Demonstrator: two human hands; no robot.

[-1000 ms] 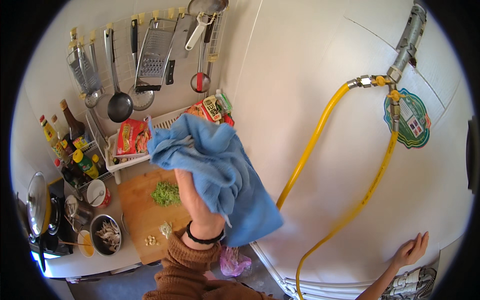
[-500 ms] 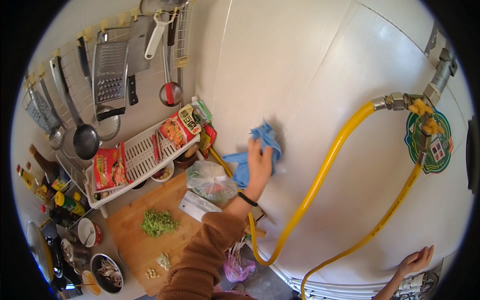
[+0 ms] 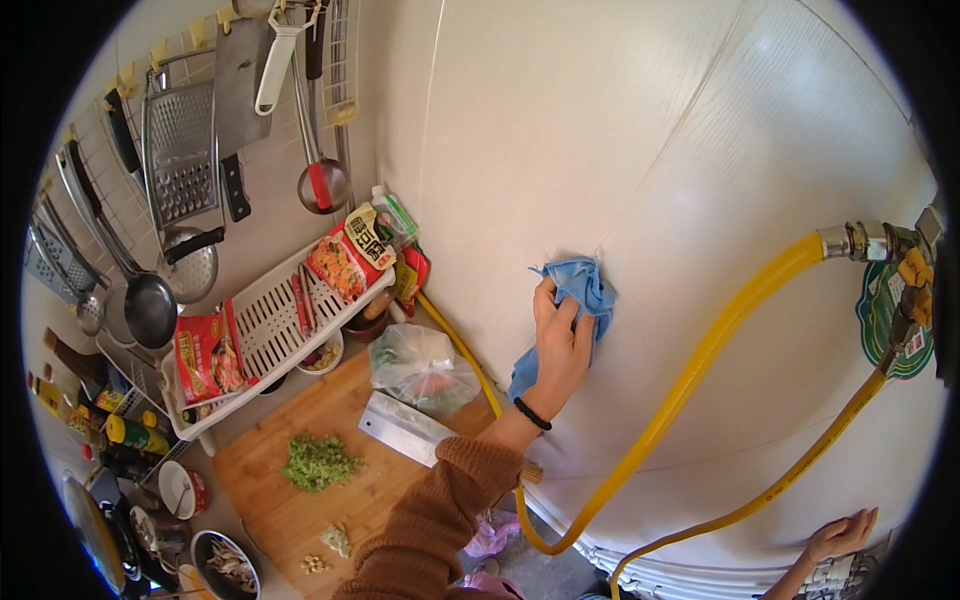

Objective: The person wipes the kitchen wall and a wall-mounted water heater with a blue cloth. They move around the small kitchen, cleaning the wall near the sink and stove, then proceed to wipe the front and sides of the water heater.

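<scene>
The left hand [image 3: 560, 345] is pressing a blue cloth [image 3: 575, 300] flat against the white wall panel [image 3: 650, 150], just right of the picture's centre. Its fingers are lying spread over the cloth, not curled around it, and part of the cloth is hanging below the palm toward the wrist, which is wearing a dark band. The brown sleeve [image 3: 440, 520] is coming up from six o'clock.

The right hand [image 3: 840, 535] is resting at five o'clock with fingers apart, flat on the white surface and gripping nothing.

A thick yellow hose [image 3: 700, 370] is curving from a metal fitting [image 3: 865, 240] at three o'clock down toward six, passing just right of the left forearm. Beside the fitting, a round green sticker [image 3: 885, 320] with a paler centre is sitting on the wall.

At nine to ten o'clock a white slatted rack [image 3: 265, 325] is carrying packages: a red flat packet [image 3: 205, 355] at its lower end, an orange-red pictured packet [image 3: 345, 262] at its upper end, and a green and white carton [image 3: 395, 215] behind that. A clear plastic bag [image 3: 420, 365] with green and red contents is lying just left of the forearm, touching a cleaver [image 3: 405, 430] on the wooden cutting board [image 3: 300, 500]. A heap of chopped greens [image 3: 318, 462] is sitting on the board at seven o'clock. Yellow-capped bottles [image 3: 130, 435] are standing at eight o'clock. A grater [image 3: 180, 150] and ladles are hanging at eleven.
</scene>
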